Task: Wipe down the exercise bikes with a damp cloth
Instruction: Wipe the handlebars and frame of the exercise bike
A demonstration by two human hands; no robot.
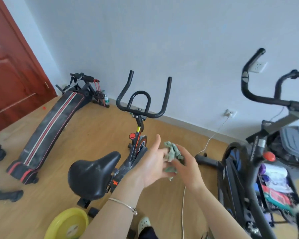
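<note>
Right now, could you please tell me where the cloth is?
In the head view, the cloth sits centre frame, gripped by the right hand against the left hand, between the black saddle and the blue bike.

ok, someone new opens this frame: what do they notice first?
Both hands meet mid-frame: the right hand bunches a green cloth against the open left hand. Just behind them stands a black-and-orange exercise bike, its black saddle nearest the camera, and a second, blue-and-black bike fills the right edge. A yellow basin sits on the floor at bottom left.
</note>
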